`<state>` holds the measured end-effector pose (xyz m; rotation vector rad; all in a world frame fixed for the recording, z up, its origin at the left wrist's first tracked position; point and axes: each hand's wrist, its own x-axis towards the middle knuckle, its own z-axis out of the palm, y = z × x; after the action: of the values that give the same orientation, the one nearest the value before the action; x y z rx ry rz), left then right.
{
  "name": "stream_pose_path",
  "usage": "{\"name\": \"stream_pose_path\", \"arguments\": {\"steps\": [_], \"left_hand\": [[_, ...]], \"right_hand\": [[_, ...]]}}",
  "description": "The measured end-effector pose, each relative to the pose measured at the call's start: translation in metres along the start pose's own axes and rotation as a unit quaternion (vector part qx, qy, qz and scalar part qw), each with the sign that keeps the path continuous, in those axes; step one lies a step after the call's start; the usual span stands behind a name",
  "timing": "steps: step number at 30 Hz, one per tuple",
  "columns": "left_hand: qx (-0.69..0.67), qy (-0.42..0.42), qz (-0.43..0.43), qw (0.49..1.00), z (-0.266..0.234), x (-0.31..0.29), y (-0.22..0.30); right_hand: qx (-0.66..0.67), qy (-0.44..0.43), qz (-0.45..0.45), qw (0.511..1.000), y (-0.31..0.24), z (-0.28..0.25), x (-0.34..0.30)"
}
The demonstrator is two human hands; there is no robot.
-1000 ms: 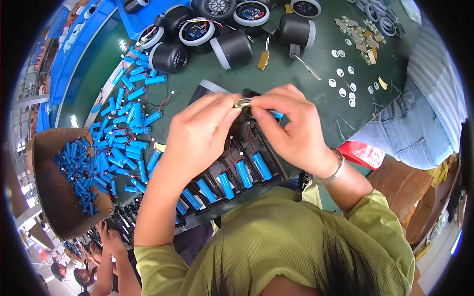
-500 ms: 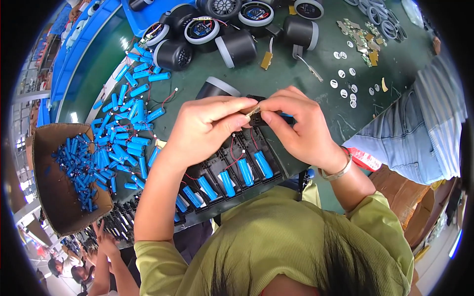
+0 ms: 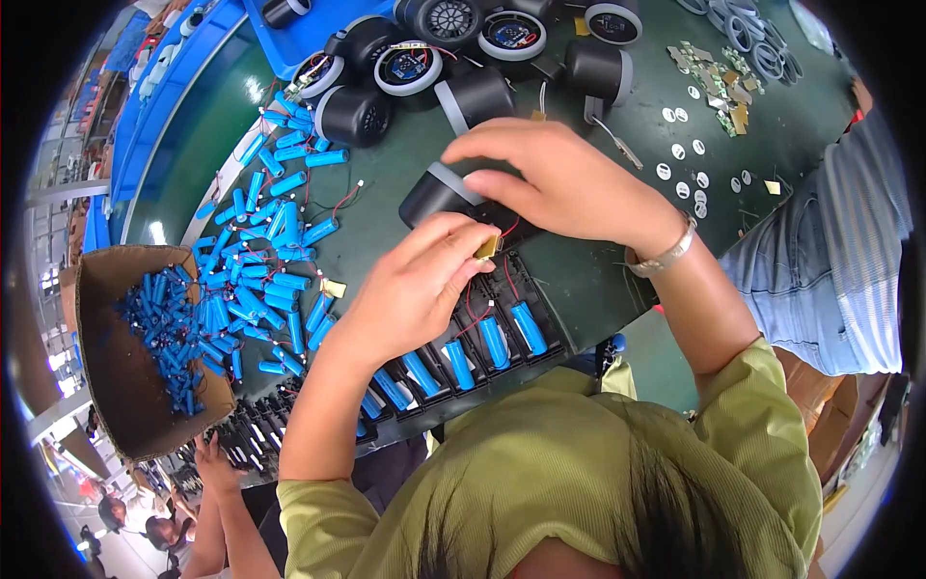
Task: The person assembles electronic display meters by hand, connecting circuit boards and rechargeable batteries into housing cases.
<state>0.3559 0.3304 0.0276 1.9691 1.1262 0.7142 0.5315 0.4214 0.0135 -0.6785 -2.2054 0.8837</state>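
My left hand [image 3: 410, 285] pinches a small yellow-backed board [image 3: 489, 248] between thumb and fingers. A thin red wire runs beside it toward my right hand. My right hand [image 3: 569, 183] is curled at the grey rim of a black cylindrical housing [image 3: 424, 198] lying on its side, thumb and forefinger on either side of the rim. Its other fingers are partly hidden. Below both hands stands a row of black cases, each with a blue cylindrical battery [image 3: 493, 343] and thin red wires. A dark part under my right palm is mostly covered.
Loose blue batteries [image 3: 285, 222] are heaped at left beside a cardboard box [image 3: 101, 357] of more. Several black housings [image 3: 477, 96] stand at the back by a blue bin. Small boards [image 3: 719, 77], white discs [image 3: 678, 151] and grey rings [image 3: 767, 58] lie right. Another person's hand [image 3: 217, 463] is lower left.
My hands have parted. The right has left the small board and moved up over the housing; the left keeps the board, turned to show its yellow face. The whole view has shifted slightly.
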Motion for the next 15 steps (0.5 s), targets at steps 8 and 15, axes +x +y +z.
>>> {"name": "stream_pose_path", "arguments": {"steps": [8, 15], "left_hand": [[0.083, -0.003, 0.052, 0.995, 0.000, 0.002, -0.003], [0.121, -0.010, 0.094, 0.988, -0.004, 0.004, 0.004]], "right_hand": [[0.018, -0.252, 0.076, 0.965, 0.002, 0.005, 0.026], [-0.011, -0.129, 0.039, 0.991, -0.006, 0.000, 0.019]]}}
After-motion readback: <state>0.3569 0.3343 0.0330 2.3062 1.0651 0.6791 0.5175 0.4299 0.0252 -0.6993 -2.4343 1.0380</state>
